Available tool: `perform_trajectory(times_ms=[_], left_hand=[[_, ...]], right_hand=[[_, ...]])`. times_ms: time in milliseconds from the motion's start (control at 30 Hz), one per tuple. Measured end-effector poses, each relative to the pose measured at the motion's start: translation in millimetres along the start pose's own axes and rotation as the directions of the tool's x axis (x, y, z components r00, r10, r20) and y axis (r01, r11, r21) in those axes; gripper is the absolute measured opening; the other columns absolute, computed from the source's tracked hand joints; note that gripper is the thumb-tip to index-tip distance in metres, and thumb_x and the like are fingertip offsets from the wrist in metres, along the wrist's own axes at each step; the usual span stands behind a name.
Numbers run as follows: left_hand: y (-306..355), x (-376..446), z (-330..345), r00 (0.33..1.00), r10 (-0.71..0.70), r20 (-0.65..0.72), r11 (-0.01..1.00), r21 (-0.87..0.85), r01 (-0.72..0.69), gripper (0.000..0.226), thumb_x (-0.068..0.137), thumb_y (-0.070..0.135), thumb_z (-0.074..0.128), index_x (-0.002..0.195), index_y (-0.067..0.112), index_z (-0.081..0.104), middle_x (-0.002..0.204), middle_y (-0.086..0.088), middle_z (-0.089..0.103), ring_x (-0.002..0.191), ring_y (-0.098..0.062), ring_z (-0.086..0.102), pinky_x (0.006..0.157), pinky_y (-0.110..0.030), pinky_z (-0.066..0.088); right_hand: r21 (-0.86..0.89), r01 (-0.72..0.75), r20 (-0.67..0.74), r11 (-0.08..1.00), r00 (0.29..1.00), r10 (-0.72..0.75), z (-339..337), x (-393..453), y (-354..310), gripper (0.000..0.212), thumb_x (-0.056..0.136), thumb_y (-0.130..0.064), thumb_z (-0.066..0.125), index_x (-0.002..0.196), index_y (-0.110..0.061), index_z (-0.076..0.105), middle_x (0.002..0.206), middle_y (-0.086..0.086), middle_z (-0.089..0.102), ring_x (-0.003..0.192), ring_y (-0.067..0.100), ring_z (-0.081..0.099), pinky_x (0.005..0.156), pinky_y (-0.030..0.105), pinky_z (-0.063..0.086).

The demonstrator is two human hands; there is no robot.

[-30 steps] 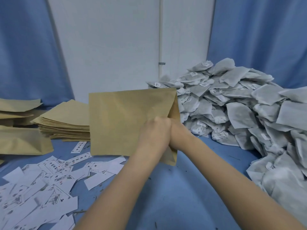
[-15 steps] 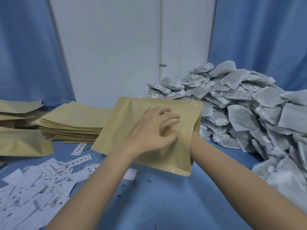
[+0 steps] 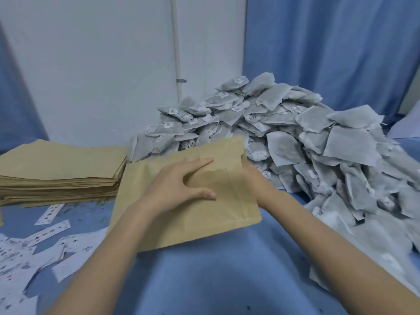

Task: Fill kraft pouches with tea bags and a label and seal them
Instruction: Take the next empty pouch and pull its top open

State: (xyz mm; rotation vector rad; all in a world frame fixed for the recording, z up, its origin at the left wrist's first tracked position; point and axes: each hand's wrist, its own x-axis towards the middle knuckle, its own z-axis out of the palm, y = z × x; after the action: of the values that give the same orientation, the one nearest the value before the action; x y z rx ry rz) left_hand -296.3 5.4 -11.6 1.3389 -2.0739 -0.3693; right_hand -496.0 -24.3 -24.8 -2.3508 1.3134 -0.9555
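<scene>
- The left hand [image 3: 179, 185] lies palm down on top of a kraft pouch [image 3: 204, 189], fingers straight and spread, thumb stretched toward the pouch's near right part; it presses the paper and grips nothing.
- The left forearm reaches in from the lower left, crossing the pouch's near edge.
- The right hand [image 3: 254, 178] is at the pouch's right edge, mostly hidden behind the paper; whether its fingers curl round the pouch I cannot tell.
- The right forearm comes up from the lower right corner.
- The pouch sits tilted at mid-frame over the blue tabletop [image 3: 227, 269], far edge raised.
- Behind and right of it is a heap of tea bags [image 3: 306, 144].
- A stack of flat pouches [image 3: 59, 171] stands left; printed labels [image 3: 34, 242] lie scattered in front of it.
</scene>
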Motion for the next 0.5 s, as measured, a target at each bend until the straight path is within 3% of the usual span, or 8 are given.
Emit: perform_trajectory(times_ms=[33, 100, 167, 233, 300, 400, 500], left_hand=[[1, 3, 9, 1.0, -0.006, -0.012, 0.999, -0.038, 0.005, 0.08, 0.04, 0.075, 0.065, 0.116, 0.07, 0.041, 0.144, 0.02, 0.041, 0.133, 0.003, 0.033, 0.108, -0.02, 0.026], [2, 10, 28, 0.999, -0.029, -0.031, 0.996, -0.08, 0.026, 0.076, 0.046, 0.07, 0.07, 0.118, 0.066, 0.046, 0.139, 0.022, 0.047, 0.128, 0.005, 0.037, 0.102, -0.017, 0.028], [2, 18, 43, 0.995, -0.062, -0.076, 0.991, -0.123, 0.052, 0.075, 0.054, 0.059, 0.079, 0.123, 0.057, 0.05, 0.138, 0.02, 0.049, 0.128, 0.003, 0.04, 0.105, -0.02, 0.03], [1, 27, 54, 0.989, -0.088, -0.118, 0.985, -0.161, 0.069, 0.075, 0.057, 0.05, 0.082, 0.125, 0.051, 0.052, 0.136, 0.02, 0.051, 0.125, 0.003, 0.042, 0.105, -0.02, 0.031], [-1, 35, 60, 0.984, -0.115, -0.134, 0.979, -0.184, 0.089, 0.075, 0.056, 0.05, 0.083, 0.125, 0.05, 0.053, 0.136, 0.02, 0.051, 0.126, 0.001, 0.042, 0.106, -0.021, 0.031], [-5, 44, 65, 0.976, -0.17, -0.139, 0.968, -0.207, 0.139, 0.076, 0.054, 0.054, 0.081, 0.124, 0.052, 0.052, 0.139, 0.017, 0.049, 0.13, -0.005, 0.04, 0.111, -0.033, 0.031], [-9, 50, 70, 0.971, -0.179, -0.159, 0.966, -0.213, 0.143, 0.076, 0.054, 0.054, 0.082, 0.124, 0.05, 0.054, 0.139, 0.013, 0.05, 0.13, -0.007, 0.041, 0.111, -0.037, 0.031]], right_hand=[[-0.093, 0.079, -0.084, 0.993, 0.993, -0.087, -7, -3, 10, 0.013, 0.08, -0.006, 0.06, 0.092, -0.008, 0.062, 0.084, -0.004, 0.052, 0.079, 0.015, 0.053, 0.069, 0.03, 0.042], [-0.129, 0.047, -0.255, 0.99, 0.964, -0.079, -21, -13, 36, 0.007, 0.076, -0.006, 0.065, 0.077, -0.011, 0.068, 0.068, -0.017, 0.056, 0.067, 0.0, 0.053, 0.062, 0.015, 0.04], [-0.106, -0.103, -0.347, 0.989, 0.936, 0.06, -33, -13, 57, 0.017, 0.083, -0.01, 0.063, 0.097, -0.014, 0.071, 0.087, -0.009, 0.068, 0.074, -0.001, 0.057, 0.071, 0.009, 0.043], [-0.193, -0.307, -0.354, 0.932, 0.908, 0.225, -40, -1, 84, 0.034, 0.088, -0.016, 0.058, 0.121, -0.008, 0.059, 0.118, 0.009, 0.061, 0.103, 0.019, 0.058, 0.088, 0.025, 0.043], [-0.279, -0.452, -0.341, 0.847, 0.871, 0.353, -47, 12, 106, 0.049, 0.089, -0.024, 0.058, 0.132, -0.003, 0.045, 0.133, 0.015, 0.046, 0.121, 0.03, 0.044, 0.097, 0.037, 0.037], [-0.333, -0.559, -0.377, 0.759, 0.817, 0.437, -51, 31, 129, 0.062, 0.088, -0.034, 0.058, 0.134, 0.0, 0.034, 0.132, 0.02, 0.041, 0.121, 0.036, 0.04, 0.095, 0.04, 0.036], [-0.35, -0.66, -0.396, 0.665, 0.747, 0.534, -50, 41, 150, 0.064, 0.089, -0.036, 0.055, 0.134, 0.0, 0.029, 0.132, 0.021, 0.044, 0.121, 0.037, 0.043, 0.095, 0.04, 0.038]])
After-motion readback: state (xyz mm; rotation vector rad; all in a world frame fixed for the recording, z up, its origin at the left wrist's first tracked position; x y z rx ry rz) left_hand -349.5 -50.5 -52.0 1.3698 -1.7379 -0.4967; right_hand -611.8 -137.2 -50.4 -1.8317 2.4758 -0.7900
